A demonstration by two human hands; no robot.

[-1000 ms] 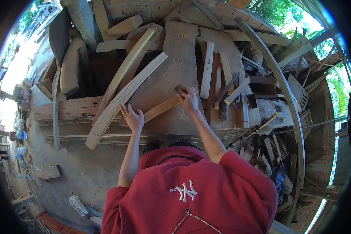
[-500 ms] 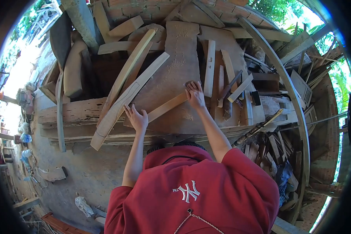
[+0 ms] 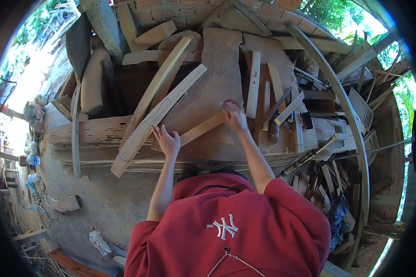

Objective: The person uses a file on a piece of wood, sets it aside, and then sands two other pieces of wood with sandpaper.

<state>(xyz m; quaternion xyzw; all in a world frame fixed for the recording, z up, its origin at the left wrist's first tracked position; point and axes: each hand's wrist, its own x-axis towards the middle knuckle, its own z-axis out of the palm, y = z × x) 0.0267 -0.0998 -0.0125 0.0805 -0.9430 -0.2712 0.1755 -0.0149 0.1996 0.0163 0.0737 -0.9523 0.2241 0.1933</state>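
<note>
In the head view, I see two hands over a strip of wood (image 3: 202, 129). It lies on a slant on top of a wide wooden slab (image 3: 219, 69), between the hands. The left hand (image 3: 168, 142) is spread, with its thumb apart, at the low end of the strip. I can't tell if its fingertips touch the board with pencil lines (image 3: 155, 119) beside it. The right hand (image 3: 236, 116) has its fingers bent round a small brown block (image 3: 225, 102) at the high end.

To do this well, I think the left hand should press down so the strip can't slip. The right hand should hold the block flat and push gently and evenly, with fingertips clear of the sharp edge.

Now I count. There is one strip, one small block and one board with pencil lines. To the right are one long pale board with marks (image 3: 253, 85) and one short pale stick (image 3: 289, 108). There is one red top (image 3: 226, 203) and one neck chain (image 3: 244, 264).
</note>
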